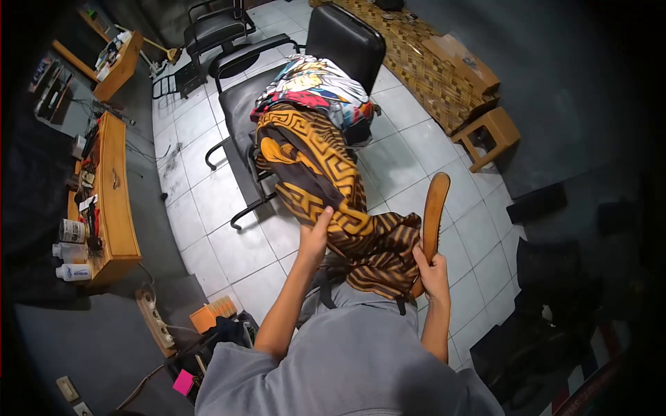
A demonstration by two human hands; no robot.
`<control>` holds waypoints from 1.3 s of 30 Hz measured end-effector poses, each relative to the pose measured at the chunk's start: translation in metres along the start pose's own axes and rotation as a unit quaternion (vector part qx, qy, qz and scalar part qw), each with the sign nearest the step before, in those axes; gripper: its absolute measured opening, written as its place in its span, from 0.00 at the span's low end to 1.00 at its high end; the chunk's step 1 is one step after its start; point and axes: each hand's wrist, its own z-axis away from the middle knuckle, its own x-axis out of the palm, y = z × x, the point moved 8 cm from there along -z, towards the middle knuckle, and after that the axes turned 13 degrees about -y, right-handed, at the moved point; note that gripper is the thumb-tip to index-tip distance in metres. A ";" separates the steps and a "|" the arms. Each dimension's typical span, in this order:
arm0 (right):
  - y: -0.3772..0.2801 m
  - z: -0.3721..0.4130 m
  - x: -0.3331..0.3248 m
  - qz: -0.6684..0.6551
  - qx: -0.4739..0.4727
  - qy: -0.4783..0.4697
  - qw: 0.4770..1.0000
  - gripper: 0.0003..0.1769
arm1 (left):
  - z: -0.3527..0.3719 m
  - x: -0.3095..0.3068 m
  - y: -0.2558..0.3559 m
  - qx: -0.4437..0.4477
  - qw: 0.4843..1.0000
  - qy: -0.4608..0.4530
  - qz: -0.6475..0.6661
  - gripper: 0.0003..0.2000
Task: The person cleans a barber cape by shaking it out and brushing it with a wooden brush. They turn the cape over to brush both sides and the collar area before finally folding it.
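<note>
A brown and gold cloth (312,149) with a key-shaped pattern and stripes stretches from the barber chair (239,104) toward my lap. My left hand (316,239) is closed on its near left edge, the thumb lying on top. In my right hand (432,274) is a long, curved wooden brush (435,211), held upright beside the cloth's right end. A row of dark bristles shows along one side of it. Whether my right fingers also pinch the cloth is hidden. A white, multicoloured printed cloth (312,87) lies bunched on the chair seat, touching the patterned one.
On the left, a wooden counter (121,201) carries bottles and tools. A second black chair (215,31) stands at the back. A brown plastic stool (489,135) and a woven-covered bench (416,59) are along the right wall. An orange basket (214,314) sits low at the left.
</note>
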 end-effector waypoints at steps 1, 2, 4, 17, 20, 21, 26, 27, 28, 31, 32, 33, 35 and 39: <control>-0.002 0.001 -0.012 0.017 -0.032 0.028 0.999 0.13 | 0.008 0.018 -0.004 0.015 0.997 -0.025 -0.075 0.15; -0.001 0.003 -0.026 0.034 -0.063 0.056 0.996 0.14 | 0.017 0.039 -0.011 0.030 0.987 -0.049 -0.150 0.15; 0.003 0.011 -0.052 -0.001 -0.021 0.035 0.999 0.22 | 0.033 0.084 -0.036 0.028 0.963 -0.091 -0.252 0.11; 0.143 0.116 -0.216 -0.429 0.036 -0.056 0.901 0.24 | 0.189 0.296 -0.230 -0.082 0.703 -0.546 -0.449 0.14; 0.167 0.130 -0.255 -0.471 0.054 0.003 0.880 0.23 | 0.208 0.311 -0.220 -0.268 0.670 -0.586 -0.367 0.19; 0.162 0.140 -0.266 -0.486 0.070 0.045 0.870 0.22 | 0.201 0.287 -0.228 -0.280 0.682 -0.535 -0.412 0.19; 0.127 0.166 -0.298 -0.530 -0.038 0.024 0.847 0.19 | 0.142 0.240 -0.217 -0.128 0.890 -0.127 -0.419 0.22; 0.122 0.173 -0.302 -0.522 -0.061 0.023 0.851 0.19 | 0.136 0.260 -0.227 -0.078 0.884 -0.159 -0.433 0.19; 0.119 0.180 -0.305 -0.525 -0.088 0.015 0.846 0.19 | 0.133 0.279 -0.238 -0.028 0.875 -0.189 -0.444 0.17; 0.101 0.201 -0.302 -0.539 -0.148 -0.002 0.829 0.22 | 0.148 0.327 -0.326 -0.066 0.697 -0.482 -0.527 0.16; 0.097 0.207 -0.301 -0.538 -0.147 0.017 0.830 0.23 | 0.161 0.334 -0.362 -0.172 0.652 -0.559 -0.482 0.16; 0.092 0.214 -0.300 -0.536 -0.148 0.036 0.831 0.24 | 0.166 0.337 -0.378 -0.287 0.704 -0.519 -0.390 0.18; 0.110 0.230 -0.311 -0.517 -0.148 0.064 0.840 0.28 | 0.197 0.343 -0.406 -0.496 0.748 -0.402 -0.179 0.21; 0.105 0.266 -0.325 -0.462 -0.141 0.123 0.867 0.29 | 0.215 0.372 -0.421 -0.519 0.761 -0.385 0.059 0.21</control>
